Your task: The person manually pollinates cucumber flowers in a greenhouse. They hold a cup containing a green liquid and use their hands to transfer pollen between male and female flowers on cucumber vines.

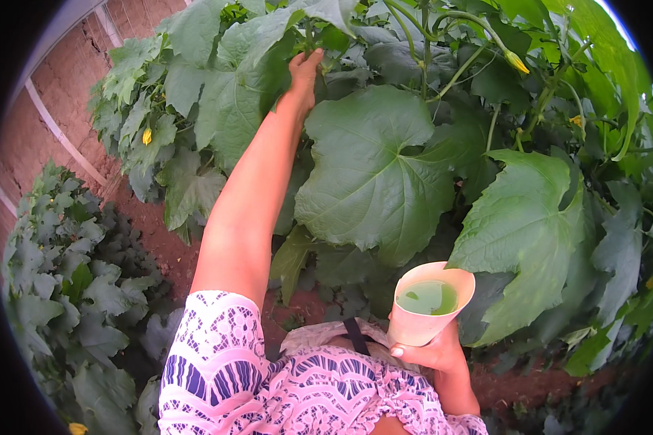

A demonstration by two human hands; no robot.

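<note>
My left arm reaches up into the foliage of a gourd vine. At its end my left hand (303,76) is beside a vine stem (309,31), partly behind a large green leaf (245,70); whether its fingers hold anything is hidden. Low and to the right, my right hand (435,353) grips a pale cup (422,328) from below and the side. Inside the cup is a greenish liquid (427,296) with a small dark green bit in it. A broad leaf (381,168) hangs between my two hands.
A lobed leaf (528,223) overhangs the cup's right rim. Curling stems bear a yellow flower bud (514,61) at upper right. Another yellow flower (147,136) hangs at left. Lower-left plants (92,304) border bare soil (168,244). An earthen wall (68,87) with pale strips rises behind.
</note>
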